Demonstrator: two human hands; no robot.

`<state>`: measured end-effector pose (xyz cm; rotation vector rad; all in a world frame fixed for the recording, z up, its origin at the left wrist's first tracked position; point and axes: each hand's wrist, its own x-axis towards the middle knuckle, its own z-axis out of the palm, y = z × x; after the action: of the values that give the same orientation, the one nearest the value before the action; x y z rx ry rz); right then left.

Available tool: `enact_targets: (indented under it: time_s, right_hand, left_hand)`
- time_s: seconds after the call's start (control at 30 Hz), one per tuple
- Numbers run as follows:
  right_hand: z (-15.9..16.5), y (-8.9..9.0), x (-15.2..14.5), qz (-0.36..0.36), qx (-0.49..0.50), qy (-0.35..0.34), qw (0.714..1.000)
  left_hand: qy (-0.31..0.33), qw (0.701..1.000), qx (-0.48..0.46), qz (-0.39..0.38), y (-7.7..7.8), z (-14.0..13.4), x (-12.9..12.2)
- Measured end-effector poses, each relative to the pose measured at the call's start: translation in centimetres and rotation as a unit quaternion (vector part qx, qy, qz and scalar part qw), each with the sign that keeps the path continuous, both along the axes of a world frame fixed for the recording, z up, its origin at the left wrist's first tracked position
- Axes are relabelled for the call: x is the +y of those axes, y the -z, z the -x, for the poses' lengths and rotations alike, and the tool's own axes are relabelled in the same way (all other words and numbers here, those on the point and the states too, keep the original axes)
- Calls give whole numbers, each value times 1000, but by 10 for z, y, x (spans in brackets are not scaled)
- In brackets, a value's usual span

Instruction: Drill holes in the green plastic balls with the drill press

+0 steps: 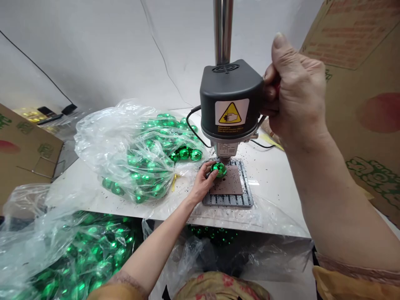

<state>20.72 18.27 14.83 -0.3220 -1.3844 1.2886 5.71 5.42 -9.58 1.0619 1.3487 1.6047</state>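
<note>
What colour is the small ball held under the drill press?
Shiny metallic green: the small faceted ball pinched by the left hand, seen best in the head view.

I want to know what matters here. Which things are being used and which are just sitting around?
In use: green ball in the left hand; drill press; its handle under the right hand; grooved base plate.

Lying about: bag of green balls; cardboard boxes; bag below the table.

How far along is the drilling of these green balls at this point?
Done: black shavings litter the table, so earlier drilling seems likely. In hand: the left hand holds a green ball under the drill press; the right hand grips its lever. Left: a full bag of green balls sits beside the press.
</note>
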Motion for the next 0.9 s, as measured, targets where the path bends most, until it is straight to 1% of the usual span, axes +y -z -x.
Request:
enact_targets:
  time_s: [0.1,0.33,0.4,0.47,0.57,0.7,0.8,0.9]
  right_hand:
    - [2,-4,-7,64,11,12,998]
    - [3,-7,-9,79,-4,24,997]
    - [3,-7,-8,73,-3,24,997]
    - [3,-7,-8,65,-9,20,998]
    - [4,-7,-8,74,-30,22,997]
    - [5,-10,-5,97,-41,24,994]
    - [3,-10,-1,103,-32,2,994]
    - [1,-6,-2,79,-16,-21,997]
  left_hand:
    - [7,1000,13,5,2,-1,1]
    - [15,998,54,0,5,-1,3]
    - [7,996,92,3,5,-1,1]
    - [-5,989,150,8,4,-1,-1]
    - [-5,977,215,13,0,-3,-5]
    - [16,977,211,18,-4,-6,-7]
    - [27,981,192,24,-4,-7,-8]
    - [31,981,190,27,-3,-5,-8]
